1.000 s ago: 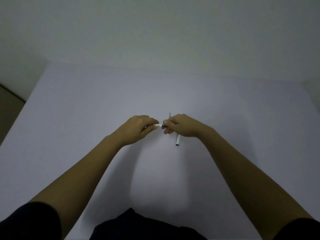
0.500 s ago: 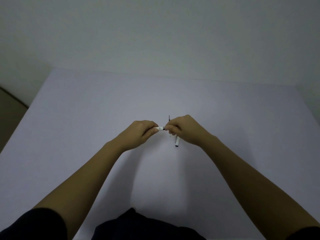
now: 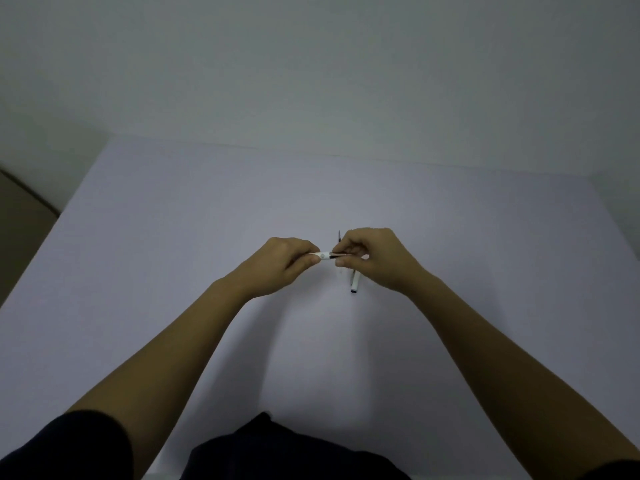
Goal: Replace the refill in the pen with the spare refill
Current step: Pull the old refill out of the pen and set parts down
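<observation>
Both hands meet above the middle of the pale table (image 3: 173, 271). My left hand (image 3: 280, 263) pinches the white pen barrel (image 3: 323, 255) by one end. My right hand (image 3: 375, 259) grips the pen's dark, copper-toned tip section (image 3: 341, 254) at the barrel's other end. The two pen parts lie in one horizontal line between the hands. A thin refill (image 3: 339, 236) lies on the table behind my right hand, mostly hidden. A white cap-like pen piece (image 3: 354, 284) with a dark end lies on the table under my right hand.
The table's far edge meets a plain wall (image 3: 311, 81). Floor shows beyond the left edge (image 3: 20, 216). My dark clothing (image 3: 277, 448) fills the bottom of the view.
The hands have stayed joined on the pen. More of the white barrel and the dark tip section now shows between the fingers. The view has shifted slightly.
</observation>
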